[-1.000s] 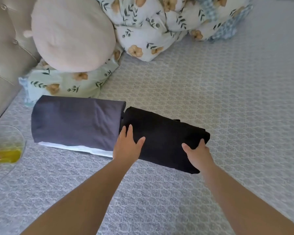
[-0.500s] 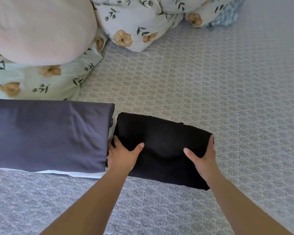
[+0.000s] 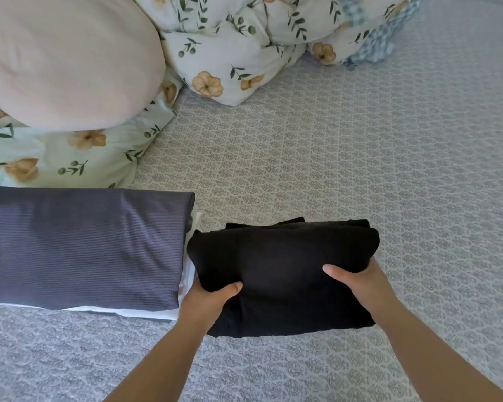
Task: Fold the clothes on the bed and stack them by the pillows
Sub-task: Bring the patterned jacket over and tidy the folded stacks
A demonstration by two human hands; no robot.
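While the folded black cloth bundle (image 3: 282, 274) sits on the grey patterned bed (image 3: 360, 175), the left hand (image 3: 206, 300) and right hand (image 3: 357, 282) each clasp its near edge, thumbs on top. Just beside it lies a folded slate-blue ribbed garment (image 3: 82, 245), near the floral pillow (image 3: 70, 158).

One head-worn camera looks forward and steeply down from above the bed (image 3: 360, 158), close over the folded black garment (image 3: 279, 265) at lower centre. The pillows (image 3: 64, 53) fill the upper left (wide-angle bending shows at the edges). Both forearms enter from below.
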